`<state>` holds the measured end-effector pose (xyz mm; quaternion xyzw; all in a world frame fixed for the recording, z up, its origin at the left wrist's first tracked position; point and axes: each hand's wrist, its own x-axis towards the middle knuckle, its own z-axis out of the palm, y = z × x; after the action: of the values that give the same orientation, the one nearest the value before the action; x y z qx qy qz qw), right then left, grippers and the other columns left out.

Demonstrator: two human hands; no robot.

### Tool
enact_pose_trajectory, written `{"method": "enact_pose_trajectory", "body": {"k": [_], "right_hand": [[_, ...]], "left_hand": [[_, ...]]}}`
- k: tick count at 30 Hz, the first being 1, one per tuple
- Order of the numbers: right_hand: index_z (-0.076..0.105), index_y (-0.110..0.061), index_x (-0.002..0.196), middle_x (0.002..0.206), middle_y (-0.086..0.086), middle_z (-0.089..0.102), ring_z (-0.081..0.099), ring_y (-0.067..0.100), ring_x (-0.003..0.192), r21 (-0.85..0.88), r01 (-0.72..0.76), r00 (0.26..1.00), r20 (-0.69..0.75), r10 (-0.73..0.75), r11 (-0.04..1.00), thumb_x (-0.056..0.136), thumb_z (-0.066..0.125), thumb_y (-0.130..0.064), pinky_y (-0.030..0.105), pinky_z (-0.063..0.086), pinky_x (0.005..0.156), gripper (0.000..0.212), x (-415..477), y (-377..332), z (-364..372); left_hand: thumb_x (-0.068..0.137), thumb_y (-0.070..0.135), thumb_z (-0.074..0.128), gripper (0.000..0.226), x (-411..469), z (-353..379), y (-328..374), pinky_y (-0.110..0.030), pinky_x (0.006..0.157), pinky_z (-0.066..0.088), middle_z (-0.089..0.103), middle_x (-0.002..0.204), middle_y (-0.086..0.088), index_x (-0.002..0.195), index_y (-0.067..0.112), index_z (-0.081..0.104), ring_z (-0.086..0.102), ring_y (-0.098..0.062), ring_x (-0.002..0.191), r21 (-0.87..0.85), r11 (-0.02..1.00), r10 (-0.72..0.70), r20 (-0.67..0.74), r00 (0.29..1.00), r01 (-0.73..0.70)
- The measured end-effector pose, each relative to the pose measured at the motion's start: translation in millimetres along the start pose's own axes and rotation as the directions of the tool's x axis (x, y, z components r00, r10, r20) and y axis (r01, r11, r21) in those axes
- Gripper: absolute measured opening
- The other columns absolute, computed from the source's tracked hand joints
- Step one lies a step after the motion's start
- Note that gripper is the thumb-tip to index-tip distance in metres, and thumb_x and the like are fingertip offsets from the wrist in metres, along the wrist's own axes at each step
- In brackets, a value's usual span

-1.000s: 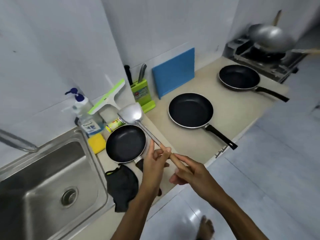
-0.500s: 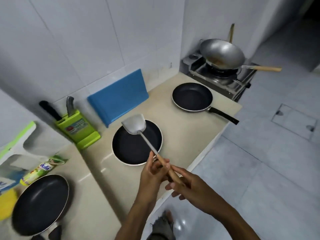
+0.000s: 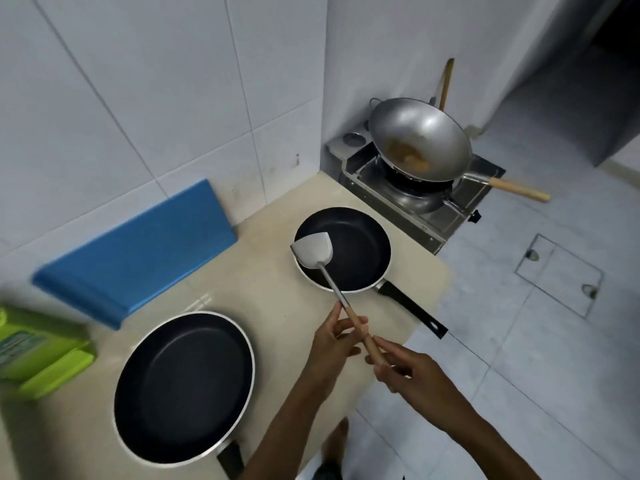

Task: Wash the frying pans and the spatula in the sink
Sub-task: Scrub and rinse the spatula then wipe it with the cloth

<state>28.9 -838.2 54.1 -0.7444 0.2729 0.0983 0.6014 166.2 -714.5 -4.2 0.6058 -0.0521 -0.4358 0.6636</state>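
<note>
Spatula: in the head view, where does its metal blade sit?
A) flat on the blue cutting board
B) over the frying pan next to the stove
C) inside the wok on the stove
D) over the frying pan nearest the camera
B: the spatula has its blade showing in front of the black frying pan beside the stove, while the left hand and right hand both hold its wooden handle.
</note>
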Motion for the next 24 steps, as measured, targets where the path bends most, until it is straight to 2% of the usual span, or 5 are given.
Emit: {"method": "enact_pose_trajectory", "body": {"k": [8, 12, 15, 19, 24], "right_hand": [[0.061, -0.033, 0.136, 0.101, -0.012, 0.076, 0.072, 0.008, 0.092, -0.013, -0.051, 0.998, 0.043, 0.052, 0.999, 0.094, 0.067, -0.037, 0.020, 0.057, 0.072, 0.042, 99, 4, -65], [0.057, -0.036, 0.139, 0.107, -0.008, 0.076, 0.072, 0.013, 0.092, -0.041, -0.062, 0.990, 0.127, 0.066, 0.997, 0.096, 0.066, -0.035, 0.026, 0.060, 0.076, 0.044, 136, 15, -98], [0.060, -0.028, 0.137, 0.105, -0.007, 0.076, 0.072, 0.011, 0.091, -0.090, -0.064, 0.979, 0.187, 0.080, 0.994, 0.097, 0.066, -0.032, 0.026, 0.060, 0.076, 0.041, 166, 22, -129], [0.063, -0.026, 0.133, 0.098, -0.011, 0.075, 0.070, 0.003, 0.088, -0.202, 0.020, 0.957, 0.289, 0.040, 0.979, 0.098, 0.064, -0.031, 0.024, 0.060, 0.075, 0.035, 205, 27, -172], [0.062, -0.031, 0.132, 0.096, -0.015, 0.075, 0.071, 0.005, 0.088, -0.239, 0.051, 0.918, 0.394, 0.048, 0.970, 0.096, 0.067, -0.028, 0.030, 0.063, 0.073, 0.037, 245, 38, -200]], "left_hand": [[0.095, 0.022, 0.071, 0.028, 100, 25, 18, -0.031, 0.083, 0.053, 0.074, 0.120, -0.003, 0.116, 0.039, 0.065, 0.071, -0.018, 0.102, -0.021, 0.993, -0.114, -0.029, 0.993, 0.113], [0.090, 0.023, 0.074, 0.027, 131, 42, 14, -0.032, 0.084, 0.051, 0.075, 0.119, 0.000, 0.109, 0.041, 0.065, 0.068, -0.017, 0.106, -0.059, 0.985, -0.167, -0.103, 0.981, 0.161], [0.092, 0.020, 0.075, 0.053, 163, 59, 14, -0.028, 0.080, 0.053, 0.075, 0.119, 0.003, 0.137, 0.030, 0.050, 0.070, -0.013, 0.104, -0.081, 0.982, -0.183, -0.177, 0.967, 0.171], [0.094, 0.009, 0.072, 0.059, 195, 90, 16, -0.024, 0.071, 0.059, 0.074, 0.115, -0.001, 0.136, 0.033, 0.038, 0.073, -0.007, 0.092, -0.146, 0.975, -0.204, -0.289, 0.935, 0.168], [0.085, 0.016, 0.079, 0.027, 212, 106, 23, -0.035, 0.076, 0.056, 0.073, 0.095, -0.006, 0.099, 0.038, 0.074, 0.069, -0.019, 0.088, -0.144, 0.980, -0.184, -0.414, 0.891, 0.135]]}}
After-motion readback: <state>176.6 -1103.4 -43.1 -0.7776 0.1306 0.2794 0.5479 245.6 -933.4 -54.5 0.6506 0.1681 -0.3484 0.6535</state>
